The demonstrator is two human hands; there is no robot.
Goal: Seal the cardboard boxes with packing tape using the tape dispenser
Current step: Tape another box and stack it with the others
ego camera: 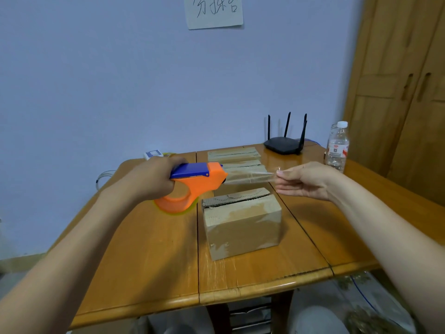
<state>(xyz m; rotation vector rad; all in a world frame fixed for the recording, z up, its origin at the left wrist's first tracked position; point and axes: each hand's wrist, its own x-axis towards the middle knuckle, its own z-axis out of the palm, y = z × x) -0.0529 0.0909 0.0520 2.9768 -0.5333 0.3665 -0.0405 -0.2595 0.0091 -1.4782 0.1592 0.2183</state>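
Left grip (154, 179) holds dispenser (192, 186) above boxes (242, 222) near router (284, 144).

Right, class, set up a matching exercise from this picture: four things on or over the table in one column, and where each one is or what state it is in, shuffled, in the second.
Things
1. tape dispenser
2. strip of clear tape
3. nearest cardboard box
4. water bottle

Places or states
A. standing at the table's right edge
B. gripped in the left hand
C. on the table, top seam not closed
D. stretched out, end pinched by the right hand

Pairs: 1-B, 2-D, 3-C, 4-A
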